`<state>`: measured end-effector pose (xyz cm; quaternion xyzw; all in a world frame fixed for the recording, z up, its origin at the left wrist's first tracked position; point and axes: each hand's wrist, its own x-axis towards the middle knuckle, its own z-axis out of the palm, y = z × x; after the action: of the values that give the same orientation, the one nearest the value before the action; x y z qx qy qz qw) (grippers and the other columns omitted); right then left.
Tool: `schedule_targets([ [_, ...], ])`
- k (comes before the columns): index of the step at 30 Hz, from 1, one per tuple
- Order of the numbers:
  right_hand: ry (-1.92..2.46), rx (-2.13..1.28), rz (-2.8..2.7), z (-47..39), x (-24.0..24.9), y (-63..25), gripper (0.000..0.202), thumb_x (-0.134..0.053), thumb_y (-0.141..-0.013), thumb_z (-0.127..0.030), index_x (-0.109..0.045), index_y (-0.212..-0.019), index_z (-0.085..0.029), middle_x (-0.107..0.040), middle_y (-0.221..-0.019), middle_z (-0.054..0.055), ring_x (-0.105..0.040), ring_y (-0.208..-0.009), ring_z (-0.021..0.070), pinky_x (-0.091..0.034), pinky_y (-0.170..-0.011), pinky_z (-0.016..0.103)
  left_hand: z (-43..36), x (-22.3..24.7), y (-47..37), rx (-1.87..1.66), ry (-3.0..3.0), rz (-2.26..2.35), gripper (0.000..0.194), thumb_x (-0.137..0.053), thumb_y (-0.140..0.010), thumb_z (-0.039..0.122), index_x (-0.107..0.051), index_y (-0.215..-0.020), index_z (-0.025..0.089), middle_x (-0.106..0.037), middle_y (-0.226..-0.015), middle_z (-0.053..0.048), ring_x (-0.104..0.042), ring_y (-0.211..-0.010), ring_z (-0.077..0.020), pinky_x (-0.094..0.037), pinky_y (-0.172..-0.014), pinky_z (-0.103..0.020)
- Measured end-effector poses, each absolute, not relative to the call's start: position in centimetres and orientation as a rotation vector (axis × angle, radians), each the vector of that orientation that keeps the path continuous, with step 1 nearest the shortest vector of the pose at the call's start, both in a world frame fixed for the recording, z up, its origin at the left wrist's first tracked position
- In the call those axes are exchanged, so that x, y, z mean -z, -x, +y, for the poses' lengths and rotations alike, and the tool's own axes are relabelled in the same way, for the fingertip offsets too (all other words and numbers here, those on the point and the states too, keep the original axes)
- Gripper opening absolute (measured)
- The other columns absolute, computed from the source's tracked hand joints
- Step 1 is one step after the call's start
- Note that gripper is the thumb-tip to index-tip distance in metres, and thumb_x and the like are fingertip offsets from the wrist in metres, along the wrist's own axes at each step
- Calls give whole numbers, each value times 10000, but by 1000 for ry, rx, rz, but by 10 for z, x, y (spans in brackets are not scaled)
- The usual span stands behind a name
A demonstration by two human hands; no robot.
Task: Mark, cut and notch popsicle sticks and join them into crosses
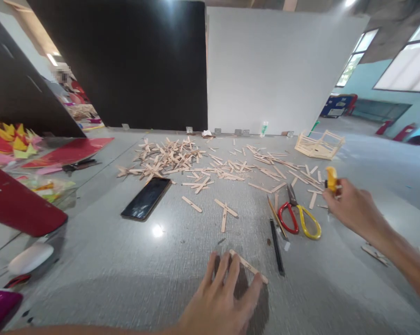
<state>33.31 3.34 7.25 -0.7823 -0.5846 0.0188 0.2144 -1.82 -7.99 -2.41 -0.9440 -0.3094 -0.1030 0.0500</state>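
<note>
My left hand [220,298] lies low on the grey table with fingers spread. Its index finger and thumb rest at the two ends of a wooden craft stick [248,266] that bears small dark marks. At the right, my right hand [351,200] is closed on a small yellow object [331,179] with a dark part, whose kind I cannot make out. Ahead of my left hand, two craft sticks [224,218] form a T, with a single stick [192,204] to their left. Scissors [296,214] with red and yellow handles lie between my hands.
Loose craft sticks [230,170] and a heap of joined ones [168,158] cover the table's far side. A stick frame [319,145] stands at the back right. Nearby are a phone [146,199], a black pen [276,246] and a white mouse [31,257]. Upright boards [265,70] close the back.
</note>
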Motion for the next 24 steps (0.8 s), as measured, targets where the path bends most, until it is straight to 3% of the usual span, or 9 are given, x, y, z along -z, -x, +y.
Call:
schedule_targets([
  [3, 1883, -291, -1634, 8, -75, -298, 184, -351, -1014, -384, -456, -1096, -258, -695, -890, 33, -583, -499, 159, -475, -494, 314, -76, 22, 18, 327, 2929, -993, 554, -420, -1087, 485, -407, -1591, 253, -565, -1455, -246, -569, -1349, -452, -528, -1026, -677],
  [5, 1599, -546, -1622, -8, -67, -268, 252, -583, -955, -498, -484, -1010, -273, -632, -776, -19, -558, -506, 150, -418, -440, 274, -73, 20, 18, 349, 2946, -1021, 580, -402, -1081, 545, -397, -1596, 278, -547, -1454, -242, -551, -1348, -474, -527, -1000, -707],
  [7, 1532, -576, -1709, -19, -55, -242, 208, -613, -980, -462, -567, -932, -264, -647, -761, -15, -622, -611, 163, -484, -540, 272, -71, 19, 19, 372, 2945, -1037, 581, -403, -1077, 559, -383, -1600, 307, -534, -1452, -231, -528, -1356, -487, -517, -991, -732],
  [9, 1448, -571, -1867, -21, -44, -225, 167, -582, -1012, -416, -663, -1002, -270, -727, -906, 23, -703, -807, 205, -558, -718, 316, -70, 18, 19, 378, 2946, -1036, 576, -408, -1072, 567, -411, -1578, 291, -531, -1441, -229, -514, -1362, -491, -508, -999, -739],
  [12, 1382, -519, -2042, -15, -33, -218, 214, -544, -1026, -376, -724, -981, -269, -755, -995, 45, -727, -921, 237, -569, -849, 376, -67, 17, 19, 377, 2952, -1044, 561, -405, -1072, 566, -470, -1526, 243, -540, -1415, -239, -524, -1356, -485, -501, -1024, -727],
  [18, 1513, -637, -1945, -17, -22, -222, 230, -647, -985, -461, -743, -956, -255, -770, -814, 29, -729, -717, 204, -582, -680, 312, -60, 22, 18, 472, 2977, -1083, 516, -446, -1066, 512, -478, -1518, 265, -537, -1426, -232, -520, -1363, -482, -474, -1053, -717],
  [22, 1496, -1131, -1675, -28, -21, -215, 392, -615, -986, -559, -735, -1126, -213, -749, -669, 19, -665, -505, 160, -550, -481, 251, -56, 26, 19, 523, 2993, -1043, 531, -450, -1052, 486, -473, -1513, 224, -531, -1446, -234, -484, -1393, -483, -420, -1099, -731],
  [24, 1485, -1250, -1642, -31, -19, -212, 385, -645, -966, -564, -744, -1100, -217, -746, -650, 10, -660, -482, 151, -544, -454, 233, -55, 25, 19, 485, 3015, -1041, 525, -449, -1053, 476, -460, -1516, 229, -512, -1485, -242, -466, -1425, -479, -428, -1106, -713],
])
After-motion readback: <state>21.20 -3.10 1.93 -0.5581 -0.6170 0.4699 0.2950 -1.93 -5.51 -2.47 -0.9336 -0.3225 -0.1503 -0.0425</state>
